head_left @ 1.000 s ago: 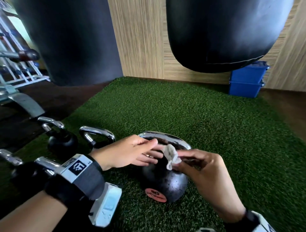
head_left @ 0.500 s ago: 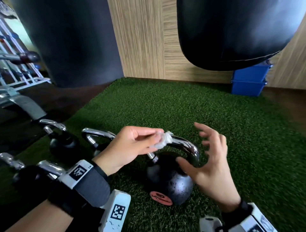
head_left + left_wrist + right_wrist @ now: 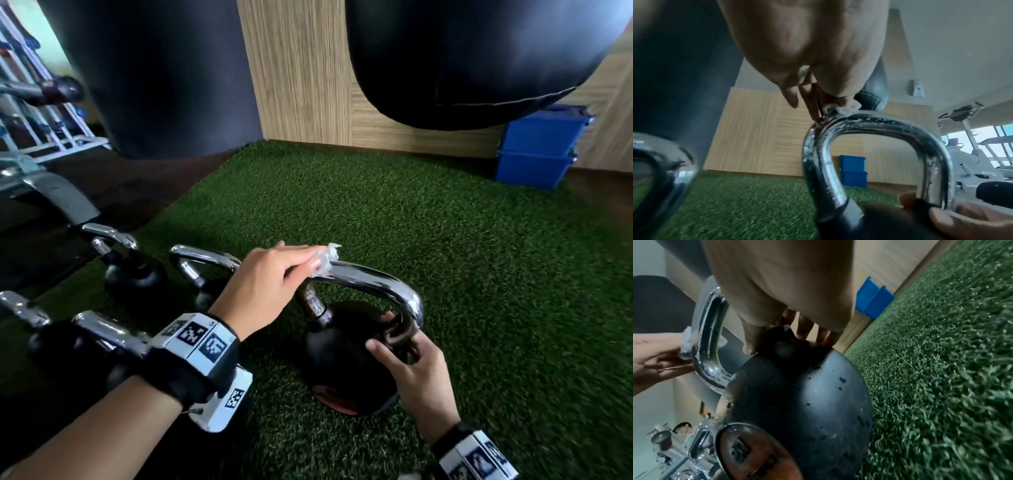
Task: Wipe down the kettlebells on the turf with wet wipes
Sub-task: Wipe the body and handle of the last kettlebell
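Note:
A black kettlebell (image 3: 342, 363) with a chrome handle (image 3: 373, 279) and a red label stands on the green turf (image 3: 445, 257). My left hand (image 3: 274, 277) pinches a crumpled white wet wipe (image 3: 327, 258) against the handle's top left end. The wipe (image 3: 840, 109) shows pressed on the wet chrome handle (image 3: 875, 123) in the left wrist view. My right hand (image 3: 407, 363) grips the base of the handle's right leg, thumb and fingers curled round it. In the right wrist view the kettlebell (image 3: 803, 402) fills the frame and the wipe (image 3: 687, 340) sits on the handle.
Several more chrome-handled kettlebells (image 3: 133, 270) stand in a cluster at the left on the turf. Two black punching bags (image 3: 462, 58) hang overhead. Blue stacked bins (image 3: 537, 147) sit by the wood wall at the back right. A white rack (image 3: 41, 120) stands far left.
My right hand has dropped from open in the air onto the base of the handle's right leg. My left hand keeps the wipe on the handle's left end.

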